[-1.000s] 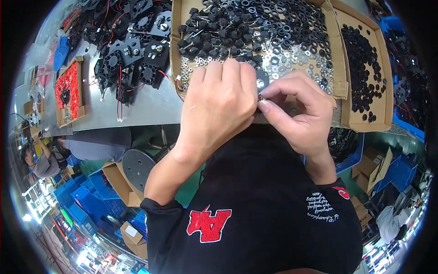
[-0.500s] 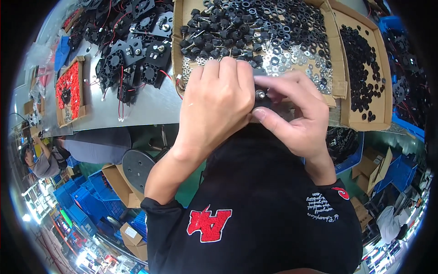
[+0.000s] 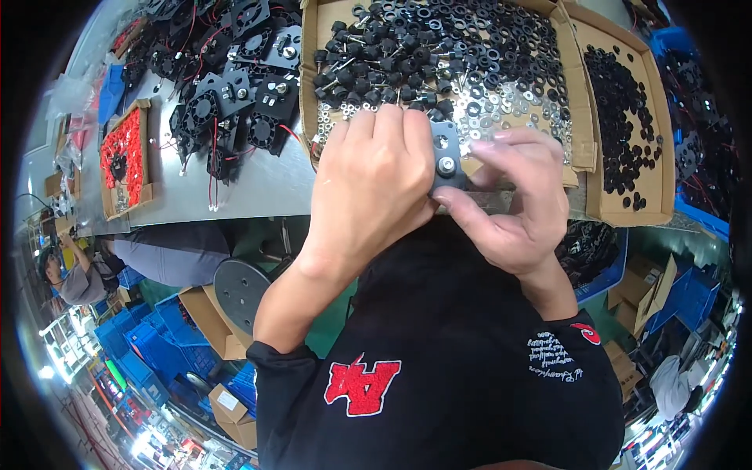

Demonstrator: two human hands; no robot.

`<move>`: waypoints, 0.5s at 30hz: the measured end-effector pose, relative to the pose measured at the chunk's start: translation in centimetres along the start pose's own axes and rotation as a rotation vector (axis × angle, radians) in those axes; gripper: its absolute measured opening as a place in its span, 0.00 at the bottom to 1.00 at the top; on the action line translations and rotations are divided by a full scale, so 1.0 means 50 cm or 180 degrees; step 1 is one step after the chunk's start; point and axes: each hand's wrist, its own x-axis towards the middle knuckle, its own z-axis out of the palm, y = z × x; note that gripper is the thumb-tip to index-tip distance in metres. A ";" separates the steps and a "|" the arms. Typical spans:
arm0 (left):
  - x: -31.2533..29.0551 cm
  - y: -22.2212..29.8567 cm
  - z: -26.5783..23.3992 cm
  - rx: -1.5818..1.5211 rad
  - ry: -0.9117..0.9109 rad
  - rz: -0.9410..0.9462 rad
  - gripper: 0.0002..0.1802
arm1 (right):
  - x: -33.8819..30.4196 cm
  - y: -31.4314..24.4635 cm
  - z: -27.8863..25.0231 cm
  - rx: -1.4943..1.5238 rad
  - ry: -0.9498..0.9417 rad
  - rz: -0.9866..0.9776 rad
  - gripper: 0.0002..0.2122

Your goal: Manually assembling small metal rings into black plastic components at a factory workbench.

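My left hand (image 3: 374, 176) is closed around a small dark grey mounting plate (image 3: 443, 141), whose right part sticks out past my knuckles. On the plate sits a shiny metal nut on a bolt end (image 3: 446, 164), with a cut-out hole above it. Whatever lies under my left fingers is hidden. To the right of the plate, my right hand (image 3: 521, 192) has its fingers bent and spread from the thumb, with nothing seen between them. Its thumb tip is at the plate's lower edge; I cannot tell if it touches.
Behind my hands a cardboard tray (image 3: 576, 94) holds black knobs with metal shafts (image 3: 376, 59), black rings and metal washers. Another tray (image 3: 667, 184) of small black discs stands right. Fan assemblies (image 3: 200, 113) with red wires lie left, beside a box of red parts (image 3: 124, 153).
My right fingers have lifted off the nut and moved slightly right, so the nut and plate now show. My left hand keeps hold of the plate.
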 end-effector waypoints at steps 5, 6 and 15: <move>0.001 0.001 -0.002 0.0019 -0.0056 0.0006 0.20 | 0.005 0.001 0.023 0.0728 0.0143 0.0308 0.37; 0.001 -0.001 -0.002 0.0014 -0.0084 -0.0020 0.20 | -0.001 -0.002 0.018 0.0511 0.0049 0.0284 0.38; -0.001 -0.004 0.001 0.0079 -0.0130 -0.0142 0.20 | -0.003 0.001 0.024 0.0348 0.0043 0.0277 0.37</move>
